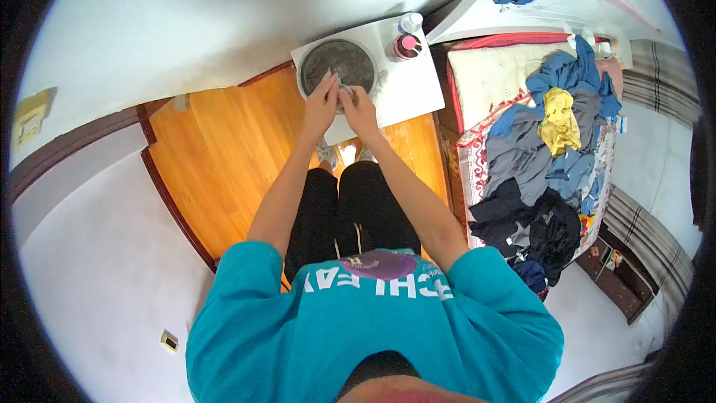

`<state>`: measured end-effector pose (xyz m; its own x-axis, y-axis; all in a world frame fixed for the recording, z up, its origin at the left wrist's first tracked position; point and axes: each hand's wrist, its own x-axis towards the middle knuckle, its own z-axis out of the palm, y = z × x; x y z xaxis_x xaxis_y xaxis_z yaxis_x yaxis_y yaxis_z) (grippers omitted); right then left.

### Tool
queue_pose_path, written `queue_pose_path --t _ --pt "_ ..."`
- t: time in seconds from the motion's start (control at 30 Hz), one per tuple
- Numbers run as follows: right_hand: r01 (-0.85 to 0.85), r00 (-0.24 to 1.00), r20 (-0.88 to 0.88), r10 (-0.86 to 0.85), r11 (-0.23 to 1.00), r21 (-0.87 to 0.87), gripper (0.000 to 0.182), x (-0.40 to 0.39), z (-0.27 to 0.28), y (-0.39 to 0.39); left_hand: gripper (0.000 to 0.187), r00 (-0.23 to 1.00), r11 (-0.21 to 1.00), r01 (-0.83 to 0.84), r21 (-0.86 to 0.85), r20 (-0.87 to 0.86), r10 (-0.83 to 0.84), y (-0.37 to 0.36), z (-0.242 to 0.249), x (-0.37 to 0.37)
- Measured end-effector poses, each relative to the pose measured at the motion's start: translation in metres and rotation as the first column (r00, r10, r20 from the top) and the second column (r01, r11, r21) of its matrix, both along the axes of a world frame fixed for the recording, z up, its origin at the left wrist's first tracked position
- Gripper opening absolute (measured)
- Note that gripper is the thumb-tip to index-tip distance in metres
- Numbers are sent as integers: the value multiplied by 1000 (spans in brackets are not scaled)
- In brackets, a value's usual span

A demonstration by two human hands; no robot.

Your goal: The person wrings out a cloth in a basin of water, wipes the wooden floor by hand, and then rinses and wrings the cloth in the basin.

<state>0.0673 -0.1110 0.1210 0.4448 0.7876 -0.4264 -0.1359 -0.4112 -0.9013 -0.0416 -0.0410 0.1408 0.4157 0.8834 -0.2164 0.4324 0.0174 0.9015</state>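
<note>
Fingers (325,87), their hold too small to tell, shoes (327,155) partly hidden (by the white table (410,93))

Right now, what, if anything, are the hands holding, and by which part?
Cannot be told for certain: left hand and right hand meet over the round dark basin, hiding any hold between them.

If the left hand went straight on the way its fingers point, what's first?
Probably the round dark surface on the white table; the left hand's fingertips overlap it in view, but whether they touch is unclear.
</note>
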Motion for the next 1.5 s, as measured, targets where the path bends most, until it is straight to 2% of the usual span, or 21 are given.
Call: queue_pose_path --t 0.1,0.13,0.17,0.23,0.3,0.33,0.4,0.43,0.47,0.5,0.53,0.6,0.63,0.7,0.8,0.87,0.97,1.07,1.17,1.23,1.5 --pt "-94 966 233 112 992 -85 19 2 17 -14 37 998 999 22 -26 54 -21 -11 29 3" --pt "-76 966 239 93 994 -82 19 1 16 -19 38 999 990 51 133 6 -52 -17 27 1" --pt "-15 974 224 27 998 -56 16 2 14 -23 38 996 953 90 288 -40 -82 -21 24 2" --pt "86 972 222 -78 996 -26 14 4 24 -32 39 996 963 81 255 -2 -84 -35 34 6" --pt "366 929 -32 -369 928 -75 12 -2 41 -45 39 993 970 106 219 26 -114 -47 45 10" --pt "417 907 -25 -419 906 -72 12 -4 52 -49 40 991 992 55 117 111 -68 -52 55 14" --pt "753 624 -298 -722 658 -17 16 -13 69 -65 40 981 997 71 -3 182 -69 -67 64 11" --pt "798 570 -299 -765 602 -18 14 -13 66 -74 42 956 953 45 -300 290 46 -70 63 14" --pt "834 526 -294 -798 552 -8 14 -12 63 -84 44 924 815 54 -577 339 179 -76 62 16" --pt "888 427 -355 -831 460 -9 15 -17 63 -97 46 927 764 4 -645 289 239 -86 79 20" --pt "933 329 -411 -850 361 0 15 -18 64 -111 46 939 761 59 -646 294 177 -93 78 21" --pt "976 186 -450 -873 215 -15 9 -23 76 -140 46 892 509 85 -857 293 344 -111 60 28" --pt "992 118 -486 -866 128 13 10 -25 79 -153 40 891 457 107 -883 289 350 -122 43 32" --pt "998 -18 -517 -856 -46 42 11 -31 83 -178 40 907 386 159 -909 289 306 -142 36 43" --pt "926 -307 -670 -676 -374 -47 13 -40 91 -230 36 930 223 237 -945 287 229 -181 39 60" --pt "867 -395 -686 -611 -495 -58 16 -50 72 -274 33 945 117 299 -947 311 103 -211 49 72" --pt "786 -401 -780 -481 -618 -23 18 -72 78 -337 30 957 34 287 -957 285 -52 -274 57 85" --pt "705 -409 -821 -397 -709 -8 21 -102 96 -400 31 937 -69 270 -960 278 -213 -344 51 84" --pt "637 -412 -804 -430 -766 83 23 -132 103 -461 30 799 -102 318 -943 325 -507 -417 41 75" --pt "531 -507 -792 -339 -847 23 19 -152 104 -503 32 688 -24 342 -939 268 -674 -466 42 64" --pt "441 -735 -595 -324 -896 -57 19 -236 103 -666 37 551 -106 352 -930 298 -779 -659 49 23"
